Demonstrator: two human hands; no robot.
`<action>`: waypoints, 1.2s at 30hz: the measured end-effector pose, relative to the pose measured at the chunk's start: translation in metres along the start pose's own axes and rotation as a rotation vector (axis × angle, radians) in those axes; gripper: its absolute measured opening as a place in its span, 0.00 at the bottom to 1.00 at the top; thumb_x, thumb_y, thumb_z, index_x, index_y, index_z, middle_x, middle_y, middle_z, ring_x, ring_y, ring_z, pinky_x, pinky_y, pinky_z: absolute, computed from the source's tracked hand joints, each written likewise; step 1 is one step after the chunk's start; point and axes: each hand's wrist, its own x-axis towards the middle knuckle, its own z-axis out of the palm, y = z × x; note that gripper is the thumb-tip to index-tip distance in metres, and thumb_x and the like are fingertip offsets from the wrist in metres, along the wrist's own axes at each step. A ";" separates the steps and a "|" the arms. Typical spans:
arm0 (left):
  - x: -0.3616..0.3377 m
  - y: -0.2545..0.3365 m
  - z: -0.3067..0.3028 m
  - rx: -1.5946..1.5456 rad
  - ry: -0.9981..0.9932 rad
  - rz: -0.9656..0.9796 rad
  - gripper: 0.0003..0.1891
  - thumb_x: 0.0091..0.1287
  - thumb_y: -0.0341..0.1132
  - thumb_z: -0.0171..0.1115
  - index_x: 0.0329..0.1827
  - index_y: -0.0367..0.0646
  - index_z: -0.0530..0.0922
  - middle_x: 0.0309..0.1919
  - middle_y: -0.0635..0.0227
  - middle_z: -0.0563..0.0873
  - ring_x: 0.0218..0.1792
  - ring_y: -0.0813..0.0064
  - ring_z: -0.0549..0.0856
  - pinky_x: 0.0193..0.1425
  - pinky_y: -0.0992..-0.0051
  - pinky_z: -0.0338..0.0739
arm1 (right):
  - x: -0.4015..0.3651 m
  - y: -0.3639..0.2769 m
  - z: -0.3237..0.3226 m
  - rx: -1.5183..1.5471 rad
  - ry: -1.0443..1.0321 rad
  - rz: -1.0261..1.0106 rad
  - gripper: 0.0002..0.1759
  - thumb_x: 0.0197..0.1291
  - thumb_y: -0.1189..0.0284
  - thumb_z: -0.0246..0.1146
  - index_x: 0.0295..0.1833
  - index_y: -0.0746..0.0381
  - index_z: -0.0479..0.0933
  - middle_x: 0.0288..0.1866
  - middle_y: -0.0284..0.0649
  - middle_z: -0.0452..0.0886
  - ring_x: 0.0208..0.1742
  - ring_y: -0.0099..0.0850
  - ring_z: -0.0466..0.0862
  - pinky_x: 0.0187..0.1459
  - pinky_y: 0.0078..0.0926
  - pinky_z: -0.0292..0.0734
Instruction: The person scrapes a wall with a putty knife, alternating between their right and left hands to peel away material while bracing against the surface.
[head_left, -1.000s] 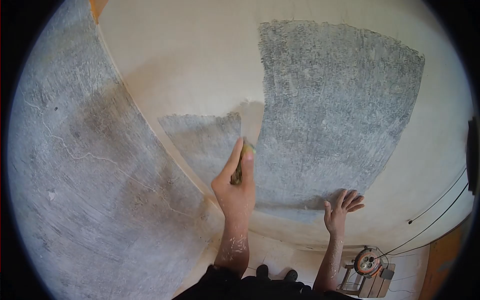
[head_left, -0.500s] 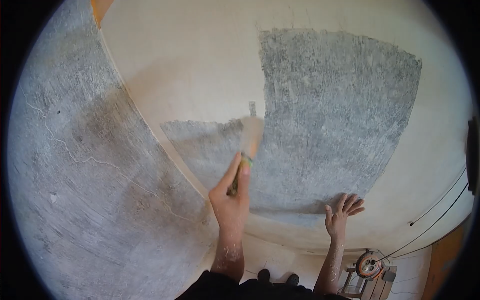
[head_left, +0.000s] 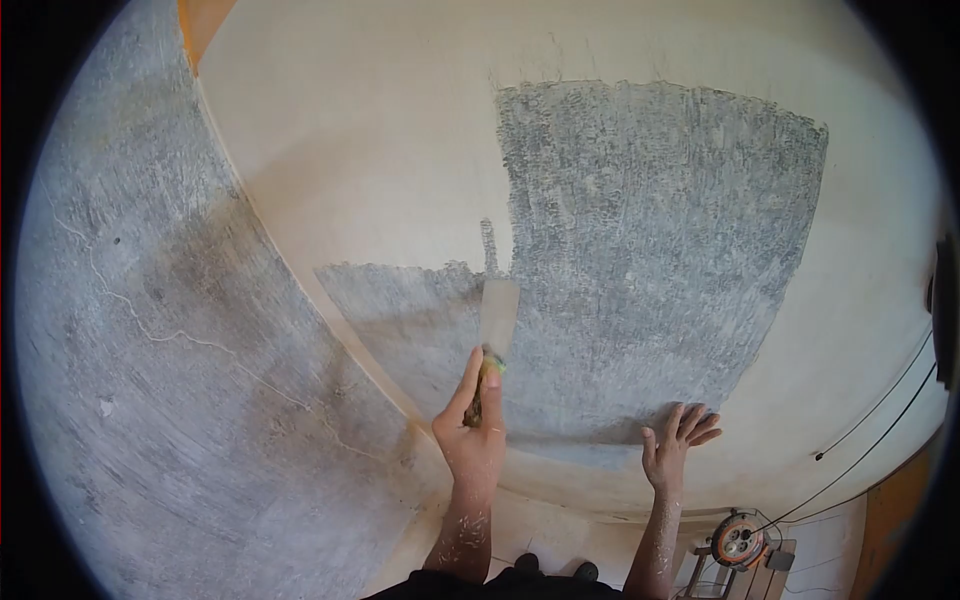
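Note:
My left hand is closed round the handle of a scraper. The scraper's broad flat blade points up and lies against the wall, over the scraped grey area. Just above the blade a narrow grey strip cuts through the cream paint. To its right spreads a large bare grey patch with rough streaks. My right hand rests with fingers spread on the wall at the patch's lower right edge. Pale flakes cling to both forearms.
A grey wall with a crack meets the cream wall at a corner on the left. At lower right, a cable reel sits on a small wooden stool. Black cables run up from it. Dark shoes show on the floor.
The left hand and scraper have moved down the wall, and the narrow grey strip above the blade shows longer. The right hand stays at the patch's lower edge; the view has shifted slightly.

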 end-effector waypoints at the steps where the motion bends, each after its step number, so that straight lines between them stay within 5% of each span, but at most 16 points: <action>1: 0.003 0.004 0.000 -0.024 0.023 0.047 0.19 0.74 0.35 0.61 0.65 0.37 0.77 0.50 0.55 0.88 0.49 0.80 0.84 0.53 0.79 0.78 | 0.000 0.000 0.001 0.002 0.002 0.004 0.43 0.73 0.49 0.48 0.81 0.60 0.41 0.83 0.53 0.24 0.79 0.60 0.17 0.70 0.67 0.10; 6: 0.058 0.067 0.004 0.023 0.029 0.051 0.19 0.73 0.33 0.61 0.64 0.36 0.77 0.49 0.55 0.88 0.48 0.79 0.85 0.52 0.80 0.78 | 0.000 0.001 0.003 0.010 0.014 -0.009 0.43 0.73 0.49 0.48 0.82 0.60 0.41 0.83 0.52 0.24 0.79 0.60 0.17 0.70 0.67 0.10; 14: -0.006 -0.010 -0.007 0.060 -0.035 0.063 0.19 0.73 0.34 0.62 0.64 0.37 0.78 0.52 0.56 0.87 0.48 0.82 0.84 0.53 0.80 0.77 | -0.002 0.000 0.000 -0.009 -0.001 -0.008 0.43 0.74 0.48 0.46 0.82 0.59 0.39 0.83 0.52 0.23 0.79 0.59 0.16 0.70 0.66 0.10; 19: 0.038 0.052 -0.016 0.049 -0.036 -0.017 0.19 0.73 0.33 0.62 0.63 0.33 0.78 0.51 0.52 0.87 0.51 0.77 0.85 0.54 0.79 0.78 | -0.003 0.002 0.003 0.066 0.001 0.017 0.43 0.73 0.49 0.49 0.82 0.57 0.39 0.83 0.49 0.22 0.78 0.61 0.15 0.68 0.71 0.10; 25: 0.023 0.019 -0.012 0.015 -0.042 0.053 0.19 0.73 0.34 0.62 0.63 0.34 0.78 0.49 0.53 0.88 0.48 0.80 0.85 0.51 0.81 0.78 | -0.002 0.004 0.003 0.045 -0.018 0.016 0.44 0.73 0.48 0.49 0.82 0.58 0.39 0.83 0.52 0.22 0.78 0.63 0.15 0.68 0.72 0.10; 29: 0.043 0.060 -0.014 0.009 -0.046 -0.003 0.19 0.73 0.34 0.62 0.63 0.34 0.78 0.49 0.53 0.88 0.48 0.80 0.85 0.51 0.81 0.79 | -0.003 -0.002 0.003 0.054 -0.023 0.024 0.44 0.73 0.48 0.49 0.82 0.59 0.40 0.83 0.53 0.23 0.77 0.64 0.16 0.67 0.73 0.10; 32: 0.041 0.040 -0.012 -0.018 -0.023 0.067 0.18 0.72 0.36 0.64 0.62 0.38 0.79 0.45 0.65 0.88 0.38 0.88 0.80 0.43 0.85 0.74 | 0.000 -0.002 0.003 0.071 -0.040 0.041 0.43 0.73 0.48 0.49 0.81 0.59 0.41 0.83 0.53 0.23 0.77 0.63 0.15 0.67 0.73 0.10; 36: 0.034 0.041 -0.003 -0.051 0.003 0.050 0.18 0.73 0.37 0.63 0.62 0.38 0.80 0.43 0.69 0.88 0.33 0.90 0.76 0.39 0.87 0.72 | -0.001 -0.001 0.001 0.078 -0.011 0.019 0.43 0.73 0.49 0.49 0.81 0.61 0.43 0.83 0.52 0.24 0.78 0.62 0.15 0.68 0.71 0.09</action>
